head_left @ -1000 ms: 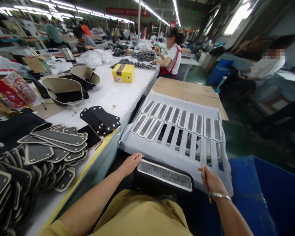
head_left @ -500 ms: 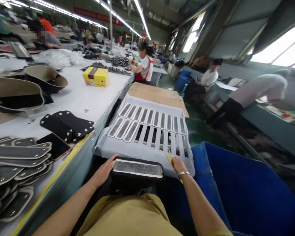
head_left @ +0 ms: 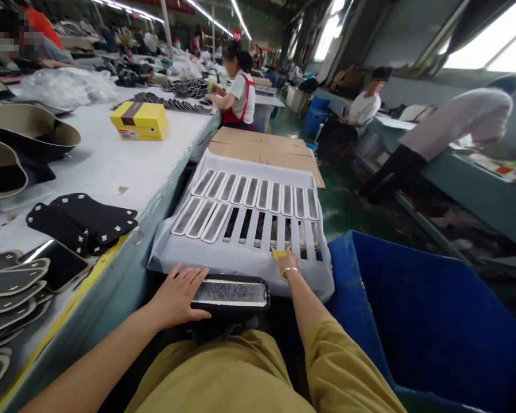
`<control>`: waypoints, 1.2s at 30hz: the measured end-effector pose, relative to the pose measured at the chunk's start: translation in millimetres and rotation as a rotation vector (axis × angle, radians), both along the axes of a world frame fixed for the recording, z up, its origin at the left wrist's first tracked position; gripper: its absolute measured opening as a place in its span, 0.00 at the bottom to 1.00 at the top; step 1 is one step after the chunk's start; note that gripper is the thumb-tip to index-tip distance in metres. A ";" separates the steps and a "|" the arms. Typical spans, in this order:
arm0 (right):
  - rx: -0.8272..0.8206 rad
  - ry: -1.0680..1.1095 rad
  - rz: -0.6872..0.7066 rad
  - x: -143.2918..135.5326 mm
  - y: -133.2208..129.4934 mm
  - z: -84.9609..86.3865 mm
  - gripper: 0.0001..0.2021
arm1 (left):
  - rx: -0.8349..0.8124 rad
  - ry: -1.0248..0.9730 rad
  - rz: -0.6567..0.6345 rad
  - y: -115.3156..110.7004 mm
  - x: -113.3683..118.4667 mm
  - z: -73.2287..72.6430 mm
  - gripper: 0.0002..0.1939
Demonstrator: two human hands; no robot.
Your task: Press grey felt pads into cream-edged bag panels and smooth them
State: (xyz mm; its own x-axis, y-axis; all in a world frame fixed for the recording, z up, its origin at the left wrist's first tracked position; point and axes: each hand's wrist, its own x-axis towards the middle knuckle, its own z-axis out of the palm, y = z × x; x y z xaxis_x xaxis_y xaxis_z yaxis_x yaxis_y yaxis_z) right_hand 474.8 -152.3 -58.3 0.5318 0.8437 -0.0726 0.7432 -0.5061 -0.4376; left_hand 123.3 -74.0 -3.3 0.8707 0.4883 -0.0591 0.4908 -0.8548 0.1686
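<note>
My left hand (head_left: 178,295) lies over the left end of a black padded block in front of me, fingers spread and thumb along the near side. On top of that block is a long grey strip (head_left: 230,292) with a white border. My right hand (head_left: 287,264) is closed around a flat yellow piece (head_left: 279,261), whose exact kind I cannot make out. It is held over the near side of a board covered in pale grey cloth (head_left: 189,258). Several similar white-edged strips (head_left: 215,221) lie on this board in two rows, beside dark slots.
A blue bin (head_left: 352,287) stands at my right. The white table (head_left: 107,166) on the left carries black cut pieces (head_left: 88,221), stacked trimmed pieces (head_left: 12,281) and a yellow box (head_left: 140,120). Cardboard (head_left: 262,150) lies beyond the board. Several people work farther off.
My left hand has come further over the block's left end, its thumb now along the near side. The right hand has moved forward and left over the cloth with the yellow piece. The view has shifted.
</note>
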 end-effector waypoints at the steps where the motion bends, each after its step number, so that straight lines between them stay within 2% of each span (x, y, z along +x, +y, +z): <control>1: 0.006 0.030 -0.036 -0.3 -3.5 -1.6 0.16 | 0.008 -0.004 0.001 0.6 -0.7 -1.0 0.47; 3: 0.038 0.118 -0.049 -10.9 -18.0 -0.6 0.17 | 0.015 -0.009 -0.004 1.3 -2.9 -2.5 0.45; 8: 0.147 0.348 0.174 -82.6 -62.9 13.9 0.22 | 0.020 -0.034 -0.014 -1.5 -5.2 0.3 0.44; 10: 0.240 0.409 0.167 -108.4 -65.5 18.4 0.22 | 0.020 -0.051 -0.003 0.2 -7.4 3.0 0.44; 13: 0.328 0.441 0.129 -129.9 -49.5 23.1 0.22 | 0.021 -0.074 0.035 7.4 -17.0 6.3 0.45; 16: 0.308 0.442 0.207 -134.1 -31.1 29.9 0.22 | 0.026 -0.112 0.078 13.5 -31.1 7.8 0.46; 19: 0.250 0.418 0.354 -128.6 -26.4 43.2 0.23 | 0.035 -0.149 0.080 13.7 -39.1 6.3 0.47; 23: 0.047 0.048 0.688 -122.3 -26.0 65.8 0.44 | 0.047 -0.180 0.066 8.5 -29.1 2.5 0.50; 25: -0.046 -0.116 0.786 -124.1 -21.5 73.0 0.47 | 0.058 -0.195 0.059 5.8 -19.1 1.2 0.50; 28: -0.097 -0.199 0.823 -130.2 -12.3 74.9 0.43 | 0.093 -0.203 0.055 3.1 -7.5 0.6 0.49; 32: -0.069 -0.219 0.817 -134.3 -5.3 71.0 0.40 | 0.123 -0.175 0.062 3.8 -3.8 1.7 0.48; 36: -0.123 -0.233 0.830 -132.1 -4.7 73.8 0.42 | 0.025 -0.044 0.043 11.5 -9.7 6.3 0.52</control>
State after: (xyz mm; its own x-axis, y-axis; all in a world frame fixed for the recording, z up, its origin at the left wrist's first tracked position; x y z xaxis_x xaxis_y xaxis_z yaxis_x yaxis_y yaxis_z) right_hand 342.7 -157.0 15.5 -0.2389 0.9587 -0.1543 0.9567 0.2051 -0.2067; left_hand 113.6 -62.5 3.0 0.8504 0.5261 -0.0087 0.5198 -0.8374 0.1691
